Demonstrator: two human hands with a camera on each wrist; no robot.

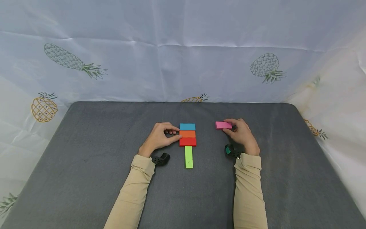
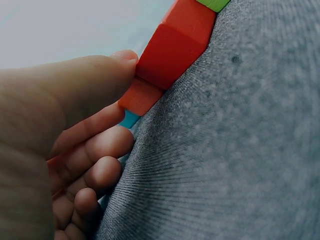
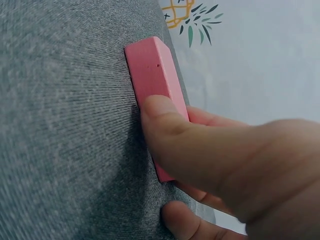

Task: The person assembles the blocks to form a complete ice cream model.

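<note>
Blue (image 1: 187, 127), orange (image 1: 187, 134) and red (image 1: 187, 142) blocks lie side by side, their long sides together. A lime green block (image 1: 189, 157) runs lengthwise toward the person from the red one. My left hand (image 1: 160, 136) is at the left ends of the row. Its thumb touches near the seam between orange and red (image 2: 175, 45), and its index fingertip is by the blue end. The other fingers curl loosely beside the cloth. Off to the right, my right hand (image 1: 242, 135) pinches a pink block (image 3: 150, 65) between thumb and fingers, low on the cloth.
Dark grey cloth (image 1: 100, 178) covers the table. Its far edge meets a pale curtain (image 1: 171, 70) printed with pineapples, which also hangs at both sides. Each wrist wears a black strap with a camera mount (image 1: 161, 159).
</note>
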